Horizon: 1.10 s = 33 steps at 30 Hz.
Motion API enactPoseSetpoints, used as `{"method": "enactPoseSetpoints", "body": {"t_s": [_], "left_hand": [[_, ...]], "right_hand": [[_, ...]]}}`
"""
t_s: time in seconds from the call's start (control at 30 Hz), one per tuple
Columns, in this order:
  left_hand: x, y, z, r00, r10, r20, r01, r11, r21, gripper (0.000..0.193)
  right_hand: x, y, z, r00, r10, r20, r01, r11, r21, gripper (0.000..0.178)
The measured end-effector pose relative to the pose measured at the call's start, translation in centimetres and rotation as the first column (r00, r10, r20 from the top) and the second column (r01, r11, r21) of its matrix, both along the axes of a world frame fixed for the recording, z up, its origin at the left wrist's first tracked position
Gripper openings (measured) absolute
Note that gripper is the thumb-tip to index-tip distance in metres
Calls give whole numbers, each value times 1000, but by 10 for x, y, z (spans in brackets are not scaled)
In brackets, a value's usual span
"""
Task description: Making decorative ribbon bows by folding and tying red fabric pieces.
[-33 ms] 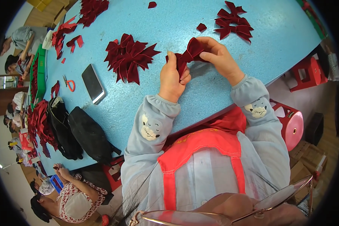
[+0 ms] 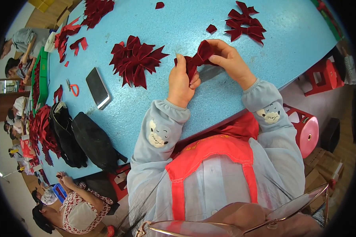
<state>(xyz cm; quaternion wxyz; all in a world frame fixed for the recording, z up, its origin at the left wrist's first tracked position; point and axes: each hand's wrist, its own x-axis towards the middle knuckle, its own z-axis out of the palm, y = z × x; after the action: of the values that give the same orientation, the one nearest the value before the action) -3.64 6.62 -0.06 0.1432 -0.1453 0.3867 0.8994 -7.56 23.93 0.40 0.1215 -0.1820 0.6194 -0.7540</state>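
Note:
Between my two hands, just above the table, is a dark red velvet bow [image 2: 200, 54]. Its left part is gripped in my left hand [image 2: 181, 81], thumb pointing up and the other fingers curled in. My right hand [image 2: 230, 60] pinches the right loop between thumb and forefinger. Left of my hands lies a heap of dark red velvet bows [image 2: 134, 61]. A smaller group of bows [image 2: 246, 24] rests beyond my right hand, with a small red scrap [image 2: 211, 29] beside it.
A phone [image 2: 98, 87], orange-handled scissors [image 2: 73, 88] and two black pouches [image 2: 93, 136] lie to the left on the blue table [image 2: 197, 17]. Further left are a green tray [image 2: 40, 79] and red fabric pieces [image 2: 45, 126]. Another person [image 2: 77, 209] works at lower left. Red stools [image 2: 324, 77] stand right.

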Motion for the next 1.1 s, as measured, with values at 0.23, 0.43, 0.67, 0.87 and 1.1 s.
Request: {"method": "enactPoseSetpoints", "body": {"t_s": [0.23, 0.43, 0.67, 0.87, 1.1], "left_hand": [[5, 9, 3, 998, 2, -62, -13, 983, -182, 37], [8, 11, 15, 991, -19, -134, -21, 956, -292, 32], [12, 14, 19, 989, -44, -143, -13, 925, -379, 26], [13, 14, 16, 992, -42, -117, -5, 926, -377, 25], [15, 19, 21, 984, -34, -174, -32, 931, -364, 26]], "right_hand": [[-2, -3, -6, 996, -8, -85, 18, 993, 119, 36], [-1, -3, -6, 998, -12, -67, 15, 999, 46, 34], [6, -6, 3, 987, 7, -161, 4, 998, 64, 34], [0, -4, -5, 905, 1, -426, 112, 965, 239, 25], [3, -10, -7, 905, -201, -375, 294, 932, 212, 10]]}}
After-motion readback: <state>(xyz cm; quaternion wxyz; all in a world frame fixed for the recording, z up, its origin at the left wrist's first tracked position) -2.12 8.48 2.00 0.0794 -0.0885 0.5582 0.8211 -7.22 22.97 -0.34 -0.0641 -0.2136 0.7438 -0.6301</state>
